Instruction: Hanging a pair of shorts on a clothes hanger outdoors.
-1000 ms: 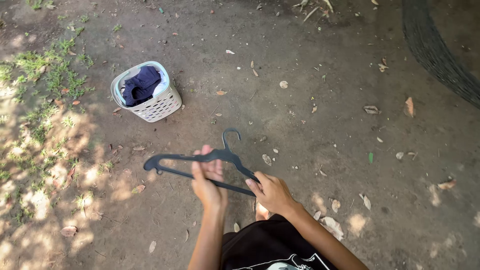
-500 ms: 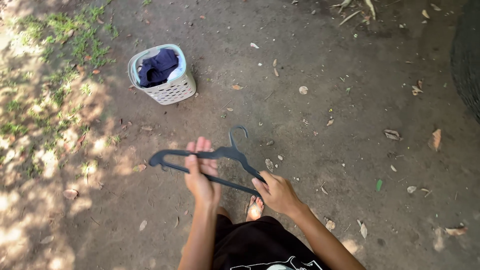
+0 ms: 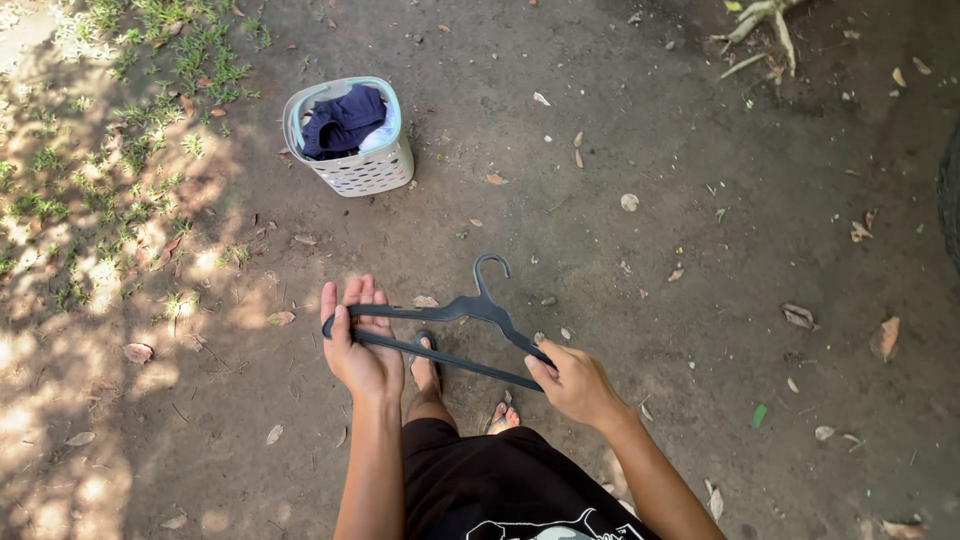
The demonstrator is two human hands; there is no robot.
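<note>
A black plastic clothes hanger (image 3: 450, 310) lies level between my two hands, hook pointing away from me. My left hand (image 3: 358, 345) cups its left end, thumb on top and fingers stretched under the bars. My right hand (image 3: 575, 383) pinches its right end. Ahead to the left, a small white perforated laundry basket (image 3: 365, 172) stands on the ground with dark blue and pale clothes (image 3: 343, 120) in it. My bare feet (image 3: 427, 366) show below the hanger, above my black shorts.
The ground is bare packed dirt strewn with dry leaves (image 3: 886, 338). Patchy grass (image 3: 120, 150) and sun spots lie along the left side. Roots or twigs (image 3: 760, 25) sit at the top right, and a dark curved edge (image 3: 950, 195) shows at the far right.
My left hand has slid from the hanger's middle out to its left end. The view has moved forward, so the basket sits closer to centre, and my left foot has stepped ahead.
</note>
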